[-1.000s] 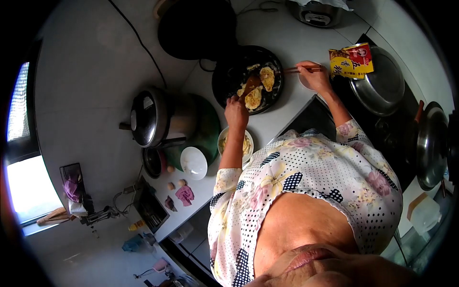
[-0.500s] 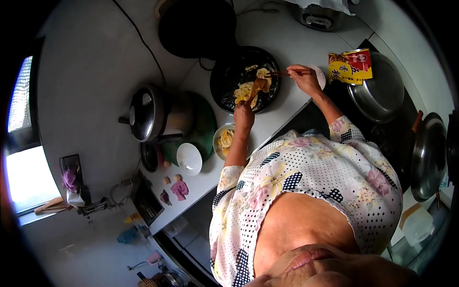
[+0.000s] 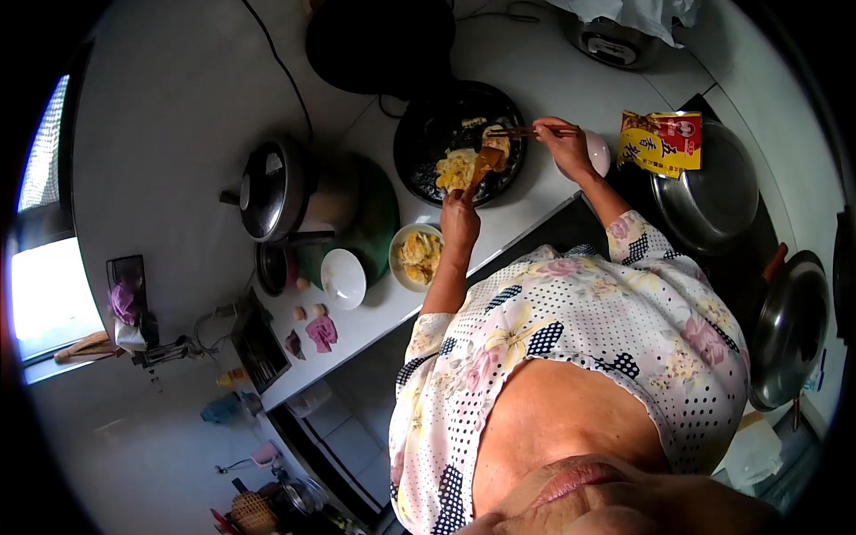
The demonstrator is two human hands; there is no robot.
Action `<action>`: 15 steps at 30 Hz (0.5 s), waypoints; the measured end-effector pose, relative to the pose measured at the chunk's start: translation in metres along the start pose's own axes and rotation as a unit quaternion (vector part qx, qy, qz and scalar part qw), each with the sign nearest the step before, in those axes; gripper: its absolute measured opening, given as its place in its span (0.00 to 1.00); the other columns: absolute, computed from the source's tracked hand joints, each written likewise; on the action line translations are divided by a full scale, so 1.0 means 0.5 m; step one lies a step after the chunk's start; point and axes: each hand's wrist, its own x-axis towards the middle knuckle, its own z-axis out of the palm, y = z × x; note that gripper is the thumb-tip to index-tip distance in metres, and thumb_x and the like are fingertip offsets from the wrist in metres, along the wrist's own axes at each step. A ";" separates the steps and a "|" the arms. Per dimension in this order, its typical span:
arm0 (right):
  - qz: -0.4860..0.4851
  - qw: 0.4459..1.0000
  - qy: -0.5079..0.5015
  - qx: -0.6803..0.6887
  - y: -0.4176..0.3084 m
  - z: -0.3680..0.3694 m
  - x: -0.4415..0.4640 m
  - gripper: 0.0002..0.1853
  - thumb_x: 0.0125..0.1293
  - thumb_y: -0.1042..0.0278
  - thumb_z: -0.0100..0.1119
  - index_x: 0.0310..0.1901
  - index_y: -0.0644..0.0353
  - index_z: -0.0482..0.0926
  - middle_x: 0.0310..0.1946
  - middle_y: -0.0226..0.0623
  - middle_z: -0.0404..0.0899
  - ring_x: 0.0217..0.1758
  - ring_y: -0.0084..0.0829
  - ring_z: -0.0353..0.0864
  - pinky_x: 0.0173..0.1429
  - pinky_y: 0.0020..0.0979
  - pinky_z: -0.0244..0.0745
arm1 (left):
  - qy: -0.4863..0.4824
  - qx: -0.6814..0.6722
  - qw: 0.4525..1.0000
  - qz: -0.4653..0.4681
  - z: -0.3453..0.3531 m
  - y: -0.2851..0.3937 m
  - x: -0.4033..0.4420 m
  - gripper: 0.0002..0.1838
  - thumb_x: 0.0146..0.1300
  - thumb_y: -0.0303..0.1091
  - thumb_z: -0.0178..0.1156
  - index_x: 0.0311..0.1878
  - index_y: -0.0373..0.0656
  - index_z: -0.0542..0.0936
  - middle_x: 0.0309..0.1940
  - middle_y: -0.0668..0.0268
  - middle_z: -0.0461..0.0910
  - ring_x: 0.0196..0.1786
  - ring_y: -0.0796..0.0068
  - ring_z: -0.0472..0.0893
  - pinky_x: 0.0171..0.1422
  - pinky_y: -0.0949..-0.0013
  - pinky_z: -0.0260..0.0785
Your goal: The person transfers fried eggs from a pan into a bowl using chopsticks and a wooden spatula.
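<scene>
Some fried food (image 3: 456, 168) in the pan (image 3: 428, 129), more in the bowl (image 3: 395, 265); left hand (image 3: 460, 220) fingers clamp the spatula (image 3: 486, 162), right hand (image 3: 564, 148) fingers the chopsticks (image 3: 519, 132)

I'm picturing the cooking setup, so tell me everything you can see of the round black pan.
The round black pan sits on the pale counter. It has a low rim and a dark, greasy-looking surface, perhaps coated metal. A round black lid is open beyond it. Yellow, egg-like food lies inside, with smaller scraps. At the food are a brown spatula in the left hand and chopsticks in the right hand.
</scene>
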 end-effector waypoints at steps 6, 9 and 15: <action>0.009 0.999 -0.012 -0.049 -0.022 -0.018 0.001 0.10 0.67 0.69 0.58 0.46 0.65 0.81 0.37 0.33 0.83 0.38 0.21 0.81 0.43 0.22 0.77 | 0.006 -0.017 1.000 -0.011 -0.007 0.010 -0.010 0.19 0.54 0.19 0.49 0.49 0.40 0.80 0.39 0.54 0.78 0.44 0.51 0.76 0.49 0.56 0.71; 0.002 1.000 -0.005 -0.018 -0.046 -0.017 -0.001 0.10 0.67 0.69 0.58 0.46 0.66 0.80 0.38 0.33 0.83 0.39 0.22 0.82 0.45 0.23 0.78 | 0.023 -0.001 1.000 -0.006 -0.030 0.012 0.006 0.18 0.55 0.19 0.50 0.48 0.40 0.81 0.39 0.54 0.78 0.44 0.51 0.76 0.48 0.56 0.71; -0.030 0.999 0.002 -0.036 -0.062 -0.018 -0.008 0.10 0.67 0.71 0.57 0.46 0.67 0.80 0.39 0.35 0.83 0.41 0.22 0.82 0.46 0.23 0.79 | -0.001 0.000 1.000 -0.009 -0.029 -0.001 0.024 0.19 0.56 0.21 0.51 0.50 0.43 0.81 0.39 0.54 0.78 0.44 0.52 0.76 0.47 0.56 0.72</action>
